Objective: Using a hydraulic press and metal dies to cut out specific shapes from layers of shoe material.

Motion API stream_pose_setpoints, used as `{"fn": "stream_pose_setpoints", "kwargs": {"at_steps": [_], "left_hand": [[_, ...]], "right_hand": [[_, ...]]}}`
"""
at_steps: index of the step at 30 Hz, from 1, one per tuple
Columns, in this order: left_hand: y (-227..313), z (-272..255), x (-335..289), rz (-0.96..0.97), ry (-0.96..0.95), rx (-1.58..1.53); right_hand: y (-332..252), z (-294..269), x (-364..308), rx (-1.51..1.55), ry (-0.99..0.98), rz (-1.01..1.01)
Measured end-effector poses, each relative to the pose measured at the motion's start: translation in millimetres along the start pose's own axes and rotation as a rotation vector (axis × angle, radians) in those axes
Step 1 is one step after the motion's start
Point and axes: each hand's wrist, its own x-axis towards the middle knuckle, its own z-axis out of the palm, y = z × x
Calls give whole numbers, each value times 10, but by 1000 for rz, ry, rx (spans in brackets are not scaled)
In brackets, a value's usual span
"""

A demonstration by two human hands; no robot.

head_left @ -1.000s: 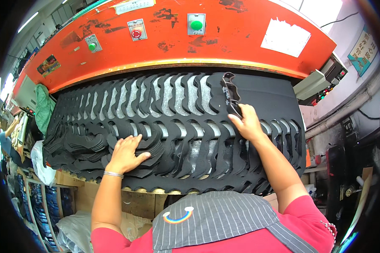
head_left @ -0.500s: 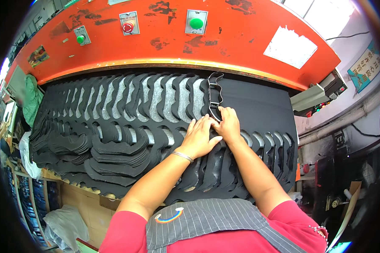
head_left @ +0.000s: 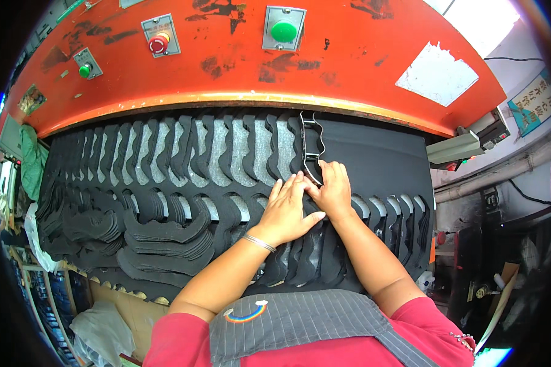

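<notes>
A steel cutting die (head_left: 304,144) with a wavy outline stands on the black foam sheet (head_left: 373,147), beside the last of a row of cut-out gaps. Its near end is gripped by my right hand (head_left: 332,188), thumb to the left and fingers closed round the rim. My left hand (head_left: 286,211) lies over the foam just left of it. Its fingers are stretched out, tips close to the right thumb, and nothing shows in it. Cut foam pieces (head_left: 171,235) of the same wavy shape lie in stacks to the left of my hands.
An orange press beam (head_left: 226,73) spans the far side, carrying a red button (head_left: 159,43) and green buttons (head_left: 284,31). Foam strips between curved gaps fill much of the bed. A white plastic bag (head_left: 104,330) sits low at left; a pipe (head_left: 490,177) runs along the right wall.
The view has shifted slightly, so the beam appears nearer and larger. My hands and the cutting die keep nearly the same places on the foam.
</notes>
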Motion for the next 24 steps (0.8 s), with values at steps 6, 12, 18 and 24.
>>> {"fn": "stream_pose_setpoints", "kwargs": {"at_steps": [6,12,18,24], "left_hand": [[90,-1530,186,-126,238,-204],[-1382,-3069,-20,-275,797,-235],[-2178,-3833,284,-265,1295,-128],[-2011,-4109,933,-160,1402,64]], "right_hand": [[56,-357,329,29,-165,153],[-107,-379,899,260,-96,250],[-632,-311,1798,498,177,14],[-832,-152,2396,180,370,-33]]}}
